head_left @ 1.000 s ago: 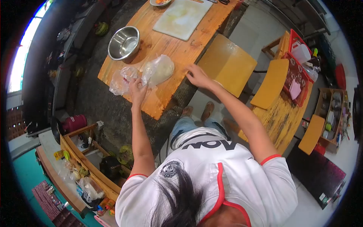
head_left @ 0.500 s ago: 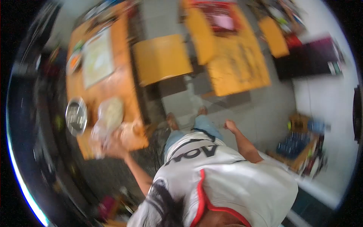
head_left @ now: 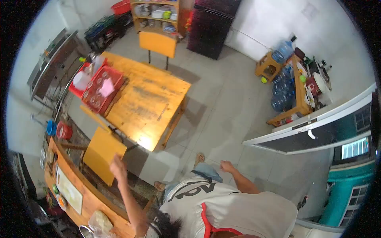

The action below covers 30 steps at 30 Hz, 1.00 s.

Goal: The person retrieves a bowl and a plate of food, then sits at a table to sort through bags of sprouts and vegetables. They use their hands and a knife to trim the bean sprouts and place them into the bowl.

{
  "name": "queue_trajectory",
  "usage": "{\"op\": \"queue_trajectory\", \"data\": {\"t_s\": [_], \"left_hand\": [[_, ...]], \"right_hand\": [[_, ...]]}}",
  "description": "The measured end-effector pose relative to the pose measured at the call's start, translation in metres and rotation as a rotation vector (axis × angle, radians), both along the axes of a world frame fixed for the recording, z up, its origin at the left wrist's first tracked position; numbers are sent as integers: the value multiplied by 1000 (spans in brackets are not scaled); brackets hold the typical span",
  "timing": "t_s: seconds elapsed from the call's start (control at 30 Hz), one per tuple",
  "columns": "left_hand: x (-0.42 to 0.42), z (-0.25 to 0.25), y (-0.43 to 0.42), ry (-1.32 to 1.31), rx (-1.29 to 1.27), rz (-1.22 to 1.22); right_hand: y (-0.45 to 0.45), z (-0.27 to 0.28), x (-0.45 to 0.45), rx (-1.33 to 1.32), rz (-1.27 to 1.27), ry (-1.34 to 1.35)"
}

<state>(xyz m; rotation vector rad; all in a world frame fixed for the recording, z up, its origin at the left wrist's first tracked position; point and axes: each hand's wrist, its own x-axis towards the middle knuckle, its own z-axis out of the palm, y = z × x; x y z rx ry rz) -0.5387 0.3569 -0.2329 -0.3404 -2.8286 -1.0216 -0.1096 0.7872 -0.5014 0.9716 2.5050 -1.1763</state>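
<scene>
My left hand (head_left: 118, 167) is raised in front of the yellow chair (head_left: 104, 154), blurred, and its fingers cannot be made out. My right hand (head_left: 228, 166) hangs above the tiled floor, fingers curled in, touching nothing that I can see. At the lower left, the wooden worktable (head_left: 93, 202) bears a white cutting board (head_left: 69, 191), a bowl of orange pieces (head_left: 60, 201), a clear plastic bag with pale contents (head_left: 101, 223) and a metal bowl (head_left: 85, 231) at the frame's edge.
Ahead stands a yellow wooden table (head_left: 149, 101) with a red crate (head_left: 102, 90) of glasses. A dark fridge (head_left: 212, 25) and a shelf (head_left: 155, 18) are behind it. At the right are water bottles (head_left: 283, 93) and an open door (head_left: 305, 137).
The view has swung right, away from the worktable. My left hand has let go of the plastic bags and moved away from them. My right hand has left the worktable's edge.
</scene>
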Motion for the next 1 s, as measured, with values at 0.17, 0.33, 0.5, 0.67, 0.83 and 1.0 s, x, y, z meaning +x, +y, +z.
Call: {"op": "queue_trajectory", "data": {"t_s": [0.17,0.33,0.5,0.67,0.83,1.0], "left_hand": [[23,-58,224,-395,24,-636],[42,-72,352,-286,-474,-1202],[19,-81,446,-558,-718,-1203],[-47,-95,550,-514,-754,-1269],[-123,-125,663,-313,-643,-1346],[-179,-108,782,-336,-591,-1301]], "right_hand": [[127,-35,136,-87,-706,-195],[164,-15,178,-268,-984,79],[138,-73,175,-896,-1126,292],[184,-18,41,-492,-721,-154],[328,26,-63,-438,-761,-70],[459,49,-143,-419,-842,5]]}}
